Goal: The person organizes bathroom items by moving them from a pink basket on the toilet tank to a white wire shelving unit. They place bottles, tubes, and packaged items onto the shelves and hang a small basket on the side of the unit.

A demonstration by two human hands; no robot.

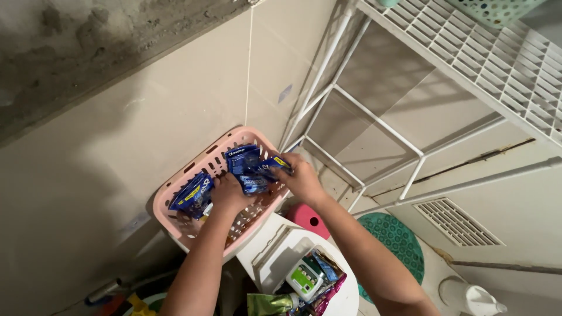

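Two hands: mine, inside the pink basket (175,202).
Left hand (227,196): pressing blue packets (244,167), six o'clock side.
Right hand (301,178): pinching a blue packet (274,165), three o'clock.

A white stool (275,248) stands near, in the middle. On its far left edge sits a pink basket (175,202) holding blue packets (243,159). On its near right side lies a heap of packets (310,281), green, blue and pink. Far right, a white rack (468,64) carries a green basket (497,9).
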